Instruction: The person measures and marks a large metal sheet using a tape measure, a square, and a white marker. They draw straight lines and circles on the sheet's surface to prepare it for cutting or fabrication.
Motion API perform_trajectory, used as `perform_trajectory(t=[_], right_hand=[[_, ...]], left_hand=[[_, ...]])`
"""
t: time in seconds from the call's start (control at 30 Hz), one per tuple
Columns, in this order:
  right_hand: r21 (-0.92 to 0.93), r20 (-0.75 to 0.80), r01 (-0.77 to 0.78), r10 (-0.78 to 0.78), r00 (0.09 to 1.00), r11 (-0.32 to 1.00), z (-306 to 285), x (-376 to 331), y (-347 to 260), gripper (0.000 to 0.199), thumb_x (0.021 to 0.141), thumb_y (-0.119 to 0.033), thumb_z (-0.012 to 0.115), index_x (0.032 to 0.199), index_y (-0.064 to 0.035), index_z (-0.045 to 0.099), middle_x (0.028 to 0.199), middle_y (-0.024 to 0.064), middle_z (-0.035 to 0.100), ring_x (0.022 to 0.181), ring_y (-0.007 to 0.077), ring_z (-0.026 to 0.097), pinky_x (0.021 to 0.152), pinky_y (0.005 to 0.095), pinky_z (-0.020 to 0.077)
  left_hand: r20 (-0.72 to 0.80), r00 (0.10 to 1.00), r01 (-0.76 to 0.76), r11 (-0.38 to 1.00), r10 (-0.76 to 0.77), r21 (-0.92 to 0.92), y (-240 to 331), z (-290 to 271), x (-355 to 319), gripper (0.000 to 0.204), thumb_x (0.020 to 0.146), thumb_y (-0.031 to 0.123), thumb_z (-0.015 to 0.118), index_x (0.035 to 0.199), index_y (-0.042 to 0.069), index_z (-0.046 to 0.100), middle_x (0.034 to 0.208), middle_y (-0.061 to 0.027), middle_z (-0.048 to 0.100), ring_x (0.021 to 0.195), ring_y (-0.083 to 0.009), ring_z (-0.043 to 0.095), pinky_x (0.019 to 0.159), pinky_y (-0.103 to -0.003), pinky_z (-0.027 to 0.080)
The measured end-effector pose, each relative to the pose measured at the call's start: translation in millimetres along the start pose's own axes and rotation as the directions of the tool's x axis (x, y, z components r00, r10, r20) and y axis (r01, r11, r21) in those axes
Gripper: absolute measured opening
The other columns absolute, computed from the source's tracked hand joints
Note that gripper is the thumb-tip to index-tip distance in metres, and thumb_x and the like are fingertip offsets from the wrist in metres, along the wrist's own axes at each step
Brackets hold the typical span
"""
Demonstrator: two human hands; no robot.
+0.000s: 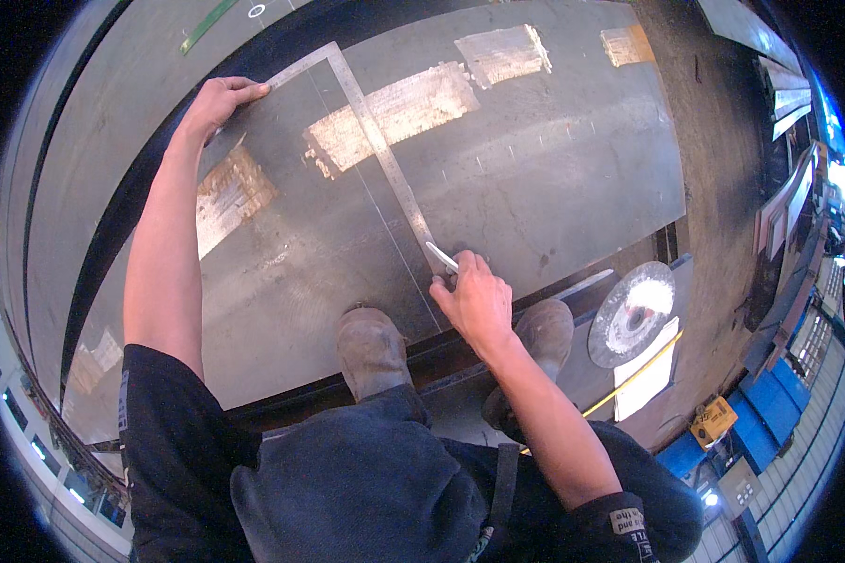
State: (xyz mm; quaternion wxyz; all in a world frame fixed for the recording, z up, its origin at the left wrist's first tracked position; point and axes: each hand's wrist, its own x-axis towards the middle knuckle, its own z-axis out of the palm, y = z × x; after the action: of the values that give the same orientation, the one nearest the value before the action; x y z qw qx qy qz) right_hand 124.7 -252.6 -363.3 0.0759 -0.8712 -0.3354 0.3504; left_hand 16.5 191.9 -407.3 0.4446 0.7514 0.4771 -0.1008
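Observation:
A metal framing square point(376, 141) lies flat on a large grey steel plate point(582, 178). My left hand point(221, 105) is closed on the end of its short arm, thumb on top, at the plate's far left edge. In my right hand point(480, 298) is a slim white marking stick point(441, 256), its tip touching or just above the near end of the square's long arm. My right fingers also sit close to that end; whether they press on it I cannot tell. A thin white line point(385, 220) runs along the plate to the left of the long arm.
My boots point(371, 349) stand at the plate's near edge. To the right are a round abraded disc point(620, 324), white paper point(640, 385) and a thin yellow rod point(662, 354). Shiny scraped patches point(505, 56) mark the plate. Farther right, metal pieces point(787, 202) lie by a yellow box point(714, 420).

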Motion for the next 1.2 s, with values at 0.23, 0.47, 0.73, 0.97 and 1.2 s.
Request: perform_trajectory(t=[0.23, 0.47, 0.73, 0.97, 1.2], right_hand=[[0.005, 0.027, -0.012, 0.012, 1.0, 1.0, -3, 0, 0, 0.034, 0.086, -0.031, 0.065, 0.098, -0.0024, 0.052, 0.096, 0.019, 0.063, 0.082, 0.0421, 0.066, 0.072, 0.0519, 0.0532], [0.186, -0.007, 0.017, -0.016, 1.0, 0.982, -12, 6, -3, 0.027, 0.094, -0.026, 0.055, 0.104, -0.0008, 0.052, 0.098, 0.0227, 0.059, 0.086, 0.0439, 0.063, 0.077, 0.0536, 0.0504], [0.388, -0.112, 0.078, -0.037, 0.993, 0.918, -38, 30, 5, 0.025, 0.092, -0.012, 0.054, 0.113, -0.0012, 0.061, 0.102, 0.0233, 0.058, 0.1, 0.0438, 0.056, 0.088, 0.0491, 0.0456], [0.296, -0.235, 0.094, -0.023, 0.972, 0.951, -57, 64, -21, 0.019, 0.09, -0.012, 0.055, 0.103, 0.0009, 0.059, 0.103, 0.0261, 0.057, 0.098, 0.0456, 0.057, 0.086, 0.0523, 0.0458], [0.169, -0.368, 0.291, -0.214, 0.905, 0.942, -63, 147, -74, 0.023, 0.088, -0.014, 0.058, 0.102, 0.003, 0.055, 0.101, 0.0261, 0.06, 0.092, 0.0472, 0.06, 0.08, 0.0542, 0.0492]], left_hand=[[-0.025, 1.0, -0.005, 1.0, 0.005, 0.016, 4, 4, -5, 0.042, 0.085, 0.038, 0.071, 0.111, 0.006, 0.072, 0.104, -0.0107, 0.07, 0.098, -0.021, 0.063, 0.091, -0.036, 0.045], [-0.128, 0.991, 0.041, 0.999, -0.04, 0.009, 5, 9, -9, 0.04, 0.08, 0.037, 0.076, 0.108, 0.009, 0.075, 0.103, -0.0106, 0.072, 0.098, -0.0204, 0.065, 0.092, -0.034, 0.046], [-0.15, 0.988, 0.047, 0.999, -0.043, 0.026, 3, 12, -8, 0.041, 0.081, 0.037, 0.075, 0.11, 0.008, 0.074, 0.108, -0.0111, 0.072, 0.102, -0.022, 0.065, 0.094, -0.035, 0.045], [-0.187, 0.982, 0.039, 0.997, -0.027, 0.061, 2, 10, -9, 0.04, 0.078, 0.039, 0.076, 0.106, 0.01, 0.075, 0.104, -0.0126, 0.073, 0.099, -0.0239, 0.067, 0.09, -0.035, 0.048], [-0.207, 0.978, 0.021, 0.999, -0.011, 0.048, 0, 15, -7, 0.039, 0.077, 0.039, 0.076, 0.103, 0.009, 0.076, 0.099, -0.0129, 0.073, 0.093, -0.0246, 0.068, 0.086, -0.036, 0.049]])
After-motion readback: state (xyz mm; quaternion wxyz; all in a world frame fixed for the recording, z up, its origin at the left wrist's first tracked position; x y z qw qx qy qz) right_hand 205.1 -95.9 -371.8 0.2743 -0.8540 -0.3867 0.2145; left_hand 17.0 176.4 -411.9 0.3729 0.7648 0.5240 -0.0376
